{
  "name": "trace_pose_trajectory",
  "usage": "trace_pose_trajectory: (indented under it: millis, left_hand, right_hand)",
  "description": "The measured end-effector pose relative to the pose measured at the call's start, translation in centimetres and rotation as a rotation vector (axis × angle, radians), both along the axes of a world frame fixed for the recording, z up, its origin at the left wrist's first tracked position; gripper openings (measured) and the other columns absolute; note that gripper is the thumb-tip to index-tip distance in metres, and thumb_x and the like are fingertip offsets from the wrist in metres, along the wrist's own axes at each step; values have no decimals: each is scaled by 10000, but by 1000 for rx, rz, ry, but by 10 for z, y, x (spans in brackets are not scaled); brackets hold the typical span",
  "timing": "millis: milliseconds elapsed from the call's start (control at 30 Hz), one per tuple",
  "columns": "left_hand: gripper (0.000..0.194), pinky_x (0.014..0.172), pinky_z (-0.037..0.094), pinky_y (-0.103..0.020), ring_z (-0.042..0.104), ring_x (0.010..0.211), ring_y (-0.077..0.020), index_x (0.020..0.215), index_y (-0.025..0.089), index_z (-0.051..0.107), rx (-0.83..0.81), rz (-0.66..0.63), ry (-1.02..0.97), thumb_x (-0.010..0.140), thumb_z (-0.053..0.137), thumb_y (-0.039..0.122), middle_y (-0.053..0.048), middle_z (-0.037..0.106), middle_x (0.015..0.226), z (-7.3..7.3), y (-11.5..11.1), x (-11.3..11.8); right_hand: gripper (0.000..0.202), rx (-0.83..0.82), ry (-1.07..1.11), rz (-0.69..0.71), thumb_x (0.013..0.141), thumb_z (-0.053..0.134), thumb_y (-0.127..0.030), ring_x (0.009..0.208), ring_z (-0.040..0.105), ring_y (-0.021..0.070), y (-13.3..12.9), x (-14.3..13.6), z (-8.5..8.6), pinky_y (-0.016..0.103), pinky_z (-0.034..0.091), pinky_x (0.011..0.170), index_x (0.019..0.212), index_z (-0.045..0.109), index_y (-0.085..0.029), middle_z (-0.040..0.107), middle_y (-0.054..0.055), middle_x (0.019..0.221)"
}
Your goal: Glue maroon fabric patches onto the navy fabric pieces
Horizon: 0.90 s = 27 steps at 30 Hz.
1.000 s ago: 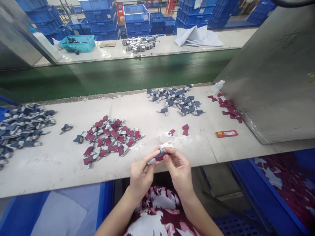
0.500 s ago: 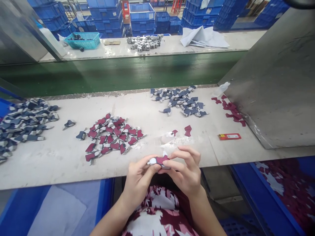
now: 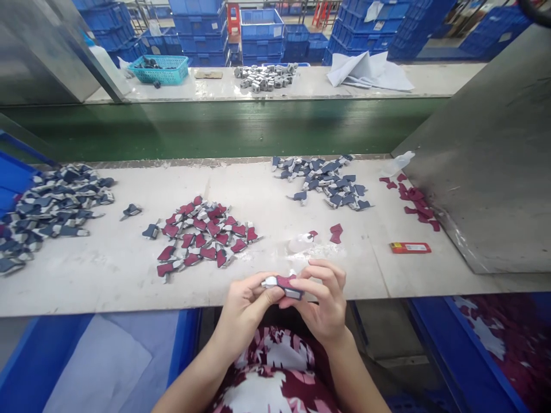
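Observation:
Between my two hands, just over the table's front edge, is a small part [image 3: 284, 283] with a maroon top, a dark rim and a light grey end. My left hand [image 3: 247, 304] pinches its grey end. The fingertips of my right hand [image 3: 321, 298] press on its maroon face and right side. Beyond the hands lie a clear small bottle [image 3: 300, 243] and a loose maroon piece [image 3: 336, 233]. A pile of maroon-topped parts [image 3: 202, 235] is left of them, and a pile of dark blue parts [image 3: 329, 180] lies farther back.
More dark blue parts [image 3: 55, 201] are heaped at the far left. At right are maroon pieces [image 3: 417, 201], a red packet [image 3: 410, 248] and a slanted metal panel [image 3: 486, 166]. A teal basket [image 3: 161, 71] and grey parts [image 3: 266, 77] sit on the back ledge.
The view has shifted slightly, so the table things appear farther right. The held part has tilted, showing more of its grey side, with both hands still on it.

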<state>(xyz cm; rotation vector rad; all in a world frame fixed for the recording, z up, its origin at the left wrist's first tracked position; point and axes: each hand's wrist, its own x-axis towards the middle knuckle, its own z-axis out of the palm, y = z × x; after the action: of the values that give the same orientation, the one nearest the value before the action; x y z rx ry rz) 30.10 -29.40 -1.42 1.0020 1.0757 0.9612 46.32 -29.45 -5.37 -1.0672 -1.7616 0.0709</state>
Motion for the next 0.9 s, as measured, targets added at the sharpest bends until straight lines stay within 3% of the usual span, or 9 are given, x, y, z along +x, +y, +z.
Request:
trace_pose_trajectory:
  millis: [133,300,367,433,533,600,667,767,900]
  left_hand:
    - [267,595,574,-256,681,617,-186,851,147,793,8,-14,16,822,758,409,-49,746,709,1,1,-3]
    - [303,642,613,-312,705,618,-205,909,162,807,-13,1,-60,819,758,448,-55,758,707,-3,2,-14]
    - [303,643,607,-313,711,639,-212,975,167,808,22,13,-13,826,752,424,-58,765,731,-7,8,-26]
    - [289,620,583,-297,696,641,-207,1037,178,800,107,-16,125,850,724,385,-55,765,749,-9,21,-43]
    - [234,742,572,-343,695,793,-235,1054,220,794,360,-163,440,892,660,323,-78,775,907,-5,55,-75]
    - [174,992,489,-458,631,1097,-303,981,242,803,596,-279,674,874,678,300,-113,728,1159,3,87,-95]
    - [165,1116,332,-589,483,1304,-371,958,238,799,725,-389,896,855,701,321,-148,609,1364,10,122,-112]
    - [315,1148,195,-664,344,1414,-416,1115,229,758,760,-531,1087,841,708,377,-168,517,1478,14,173,-132]
    - [380,1196,219,-530,409,1413,-344,1245,224,708,678,-719,983,946,543,390,-124,557,1480,-7,216,-156]
  right_hand:
    - [200,-30,-64,17,924,672,-272,1009,546,234,-1,0,-1,403,499,929,1100,700,-363,561,33,889]
    - [385,-35,1,38,894,690,-167,1008,526,233,0,-14,-3,407,518,902,1198,692,-402,531,43,952]
    - [514,-92,31,51,903,680,-184,1068,533,246,2,-26,-6,392,542,863,1358,593,-406,525,68,1085]
    - [674,-193,29,65,926,662,-282,1171,531,282,8,-43,-12,422,561,877,1530,378,-374,495,112,1253]
    - [968,-350,-58,56,892,681,-474,1347,435,371,23,-71,-30,573,492,1013,1617,69,-285,399,198,1443]
    - [1189,-431,-136,21,784,763,-570,1434,304,461,38,-88,-44,675,402,1057,1616,-12,-223,291,271,1528]
    - [1356,-523,-203,-22,640,841,-634,1466,181,549,53,-102,-55,759,315,1056,1612,2,-197,197,316,1573]
    - [1454,-618,-272,-5,509,880,-681,1476,104,588,72,-112,-60,805,216,1063,1610,54,-211,135,327,1604]
    - [1395,-640,-347,72,480,863,-725,1490,47,583,89,-112,-50,799,182,1080,1602,151,-301,118,254,1641]
